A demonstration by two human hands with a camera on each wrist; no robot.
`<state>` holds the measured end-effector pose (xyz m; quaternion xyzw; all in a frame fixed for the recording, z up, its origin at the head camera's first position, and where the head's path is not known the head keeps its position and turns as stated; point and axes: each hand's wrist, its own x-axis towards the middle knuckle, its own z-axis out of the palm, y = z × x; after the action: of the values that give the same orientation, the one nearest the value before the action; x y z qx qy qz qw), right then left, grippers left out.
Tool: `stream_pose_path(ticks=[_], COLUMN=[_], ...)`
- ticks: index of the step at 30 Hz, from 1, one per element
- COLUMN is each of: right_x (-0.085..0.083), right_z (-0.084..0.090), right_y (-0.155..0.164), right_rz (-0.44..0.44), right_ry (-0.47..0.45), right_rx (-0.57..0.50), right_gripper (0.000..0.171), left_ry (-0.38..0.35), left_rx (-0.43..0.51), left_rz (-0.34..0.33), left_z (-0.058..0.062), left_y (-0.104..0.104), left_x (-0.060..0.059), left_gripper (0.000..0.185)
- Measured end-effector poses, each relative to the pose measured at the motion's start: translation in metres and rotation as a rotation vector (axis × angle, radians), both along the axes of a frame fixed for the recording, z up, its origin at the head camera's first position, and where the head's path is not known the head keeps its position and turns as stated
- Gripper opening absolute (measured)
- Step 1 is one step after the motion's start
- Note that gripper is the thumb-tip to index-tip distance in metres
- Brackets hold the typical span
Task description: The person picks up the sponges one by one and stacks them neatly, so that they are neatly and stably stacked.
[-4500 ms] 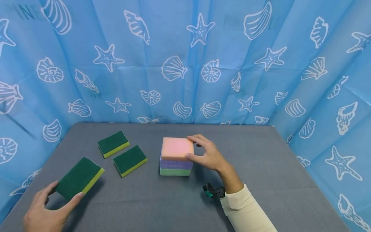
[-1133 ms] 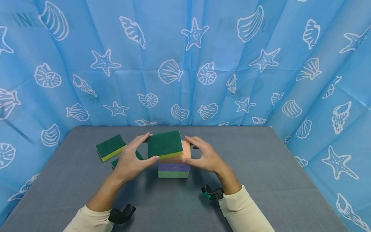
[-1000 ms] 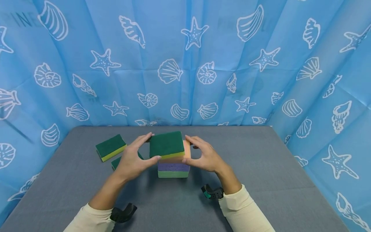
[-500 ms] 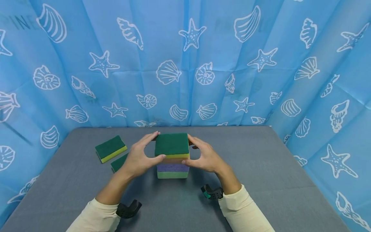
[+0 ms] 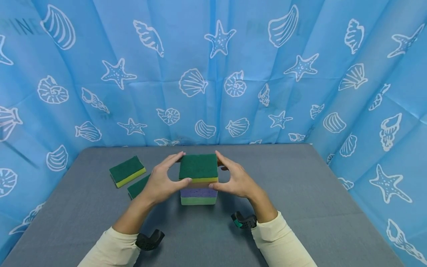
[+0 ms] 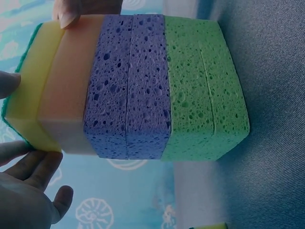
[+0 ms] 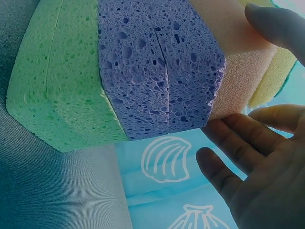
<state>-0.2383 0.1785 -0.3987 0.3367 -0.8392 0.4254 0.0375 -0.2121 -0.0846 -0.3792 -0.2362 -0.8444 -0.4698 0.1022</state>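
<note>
A stack of sponges stands on the grey table (image 5: pixel 277 185). From the bottom up it has two green sponges (image 7: pixel 52 90), two purple sponges (image 6: pixel 128 86), an orange sponge (image 6: pixel 71 81) and a green-and-yellow scrub sponge (image 5: pixel 198 166) on top. My left hand (image 5: pixel 161 185) holds the scrub sponge from the left, thumb at its near edge and fingers at its far edge. From the right, my right hand (image 5: pixel 238 181) grips the stack near the orange sponge, its thumb on that sponge's near side. Its fingertips reach round the far side in the right wrist view.
Two more scrub sponges lie left of the stack: one farther back (image 5: pixel 127 171) and one (image 5: pixel 137 187) partly hidden by my left hand. A blue curtain (image 5: pixel 213 92) with white shell prints hangs behind the table. Black bands are on both wrists.
My left hand has carried the scrub sponge from the left side of the table to the stack's top, lining it up over the orange sponge. The right hand has stayed at the stack.
</note>
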Motion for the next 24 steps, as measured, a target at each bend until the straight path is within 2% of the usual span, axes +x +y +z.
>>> stream_pose_path(ticks=[13,17,24], right_x=[0.0009,0.0009,0.0023], right_z=[0.0025,0.0024,0.0029], right_y=[0.0011,0.0020,0.0004], right_rz=[-0.005,0.006,-0.008], right_ry=[0.005,0.015,0.091], right_rx=[-0.004,-0.043,-0.131], right_gripper=[0.097,0.089,0.078], left_ry=[-0.003,-0.004,-0.013], left_rx=[-0.013,-0.014,-0.008], left_rz=[-0.011,-0.014,-0.019], left_z=[-0.0007,-0.0009,-0.0017], left_y=[0.0018,0.0017,0.0016], left_x=[-0.0021,-0.0026,-0.0027], left_gripper=[0.076,0.075,0.075])
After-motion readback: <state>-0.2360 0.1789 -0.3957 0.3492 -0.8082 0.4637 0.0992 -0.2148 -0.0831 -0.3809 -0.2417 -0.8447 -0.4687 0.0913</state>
